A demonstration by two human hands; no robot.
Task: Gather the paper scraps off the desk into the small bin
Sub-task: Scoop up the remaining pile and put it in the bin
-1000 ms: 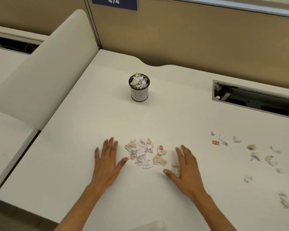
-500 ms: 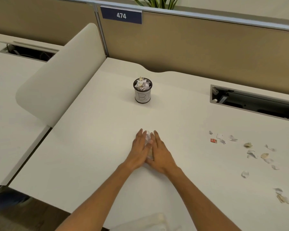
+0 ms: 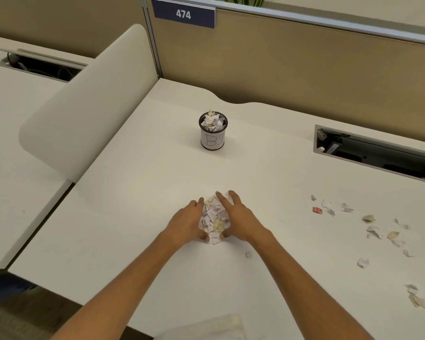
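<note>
A heap of white and tan paper scraps [image 3: 214,217] is pressed together between my two hands on the white desk [image 3: 138,192]. My left hand [image 3: 185,223] cups its left side and my right hand [image 3: 241,218] cups its right side, thumbs under the near edge. The small bin [image 3: 213,133], a black-rimmed cup with a white label, stands farther back, heaped to the rim with scraps. One stray scrap [image 3: 248,254] lies just right of my right wrist. Several more loose scraps [image 3: 378,231] and a small red piece [image 3: 317,210] are scattered to the right.
A rounded white divider panel [image 3: 88,101] stands at the desk's left edge. An open cable tray slot [image 3: 375,153] sits at the back right. A tan partition wall [image 3: 292,67] with a "474" sign runs behind. A pale object [image 3: 206,327] shows at the near edge.
My hands were flat on either side of a spread pile, then swept inward. The scraps are now bunched into a tall heap between them. The view has also tilted up slightly.
</note>
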